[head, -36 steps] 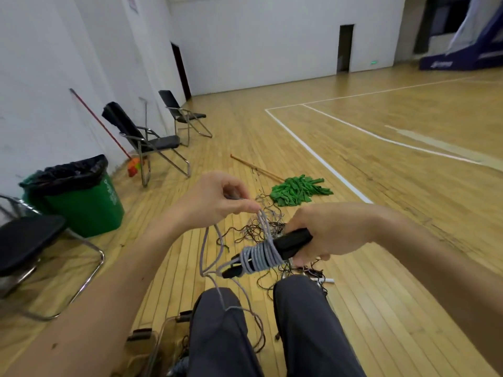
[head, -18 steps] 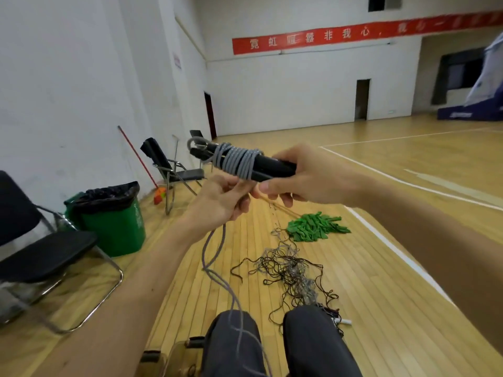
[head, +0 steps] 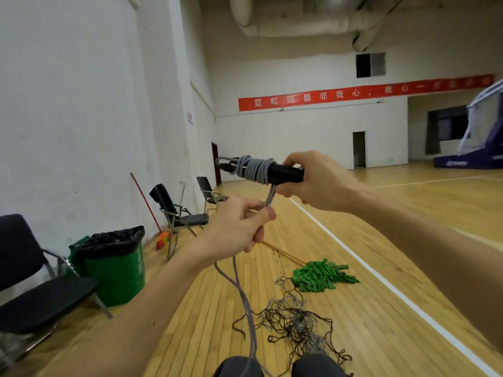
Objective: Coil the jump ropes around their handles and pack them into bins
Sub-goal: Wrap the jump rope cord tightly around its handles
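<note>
Gym floor (head: 375, 336) — handles (head: 285, 172) half inside right hand (head: 318, 180) — rope (head: 254, 171) cut off

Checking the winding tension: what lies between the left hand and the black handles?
In the head view, only a short stretch of grey rope, running from the left hand up to the handles.

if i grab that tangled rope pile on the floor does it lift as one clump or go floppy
Probably floppy: the tangled pile lies in thin, loose loops flat on the floor. It likely lifts as one snagged clump, since strands cross everywhere. Likely light too, judging by how the grey rope dangles limp from the left hand.
</note>
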### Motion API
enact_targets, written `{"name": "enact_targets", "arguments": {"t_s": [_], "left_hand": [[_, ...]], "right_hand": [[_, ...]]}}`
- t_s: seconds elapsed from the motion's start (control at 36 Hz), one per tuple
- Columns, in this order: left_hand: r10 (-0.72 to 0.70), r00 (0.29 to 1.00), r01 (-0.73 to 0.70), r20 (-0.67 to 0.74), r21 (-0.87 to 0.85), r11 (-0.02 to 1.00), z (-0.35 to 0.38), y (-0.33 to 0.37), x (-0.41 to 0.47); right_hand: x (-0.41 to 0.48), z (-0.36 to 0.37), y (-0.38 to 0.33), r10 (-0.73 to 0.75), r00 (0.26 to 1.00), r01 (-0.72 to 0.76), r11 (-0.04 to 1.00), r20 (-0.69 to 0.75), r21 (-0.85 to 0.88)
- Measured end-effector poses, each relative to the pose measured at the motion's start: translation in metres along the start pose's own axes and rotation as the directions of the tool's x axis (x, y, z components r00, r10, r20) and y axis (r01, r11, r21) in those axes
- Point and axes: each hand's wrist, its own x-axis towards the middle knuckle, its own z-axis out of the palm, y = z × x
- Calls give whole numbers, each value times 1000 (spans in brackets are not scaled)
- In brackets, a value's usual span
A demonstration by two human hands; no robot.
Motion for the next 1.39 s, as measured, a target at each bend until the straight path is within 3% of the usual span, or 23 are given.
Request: {"name": "enact_targets", "arguments": {"t_s": [0.11, 0.19, 0.33, 0.47, 0.61, 0.78, 0.89, 1.03, 1.19, 1.39], "left_hand": [[-32, 999, 30, 31, 61, 998, -3, 0, 2], [-32, 999, 22, 38, 241, 970, -5, 0, 4], [-23, 999, 0, 41, 487, 874, -8, -1, 0], [-7, 998, -31, 63, 579, 815, -12, -2, -3], [89, 990, -138, 106, 727, 673, -12, 3, -6], [68, 977, -191, 204, 680, 708, -30, 18, 2], [160, 966, -257, 201, 744, 617, -47, 30, 10], [200, 950, -312, 241, 780, 543, -62, 47, 24], [208, 953, -302, 219, 722, 623, -74, 54, 31], [224, 959, -284, 177, 510, 812, -83, 50, 28]], "right_hand": [[4, 13, -1, -9, 998, -2, 980, -56, -198], [6, 27, -1, -8, 1000, 4, 945, -12, -326], [3, 36, 4, 18, 998, 6, 915, 57, -403], [0, 42, 19, 116, 989, -59, 873, 89, -485], [-7, 43, 33, 214, 957, -94, 866, 195, -491], [-10, 41, 29, 227, 926, -61, 879, 302, -472], [-9, 38, 19, 228, 913, -67, 901, 337, -429], [-11, 35, 1, 176, 858, 9, 934, 483, -357], [-18, 23, -23, 34, 757, 160, 959, 653, -235], [-21, 8, -39, -113, 714, 190, 981, 691, -36]]}}
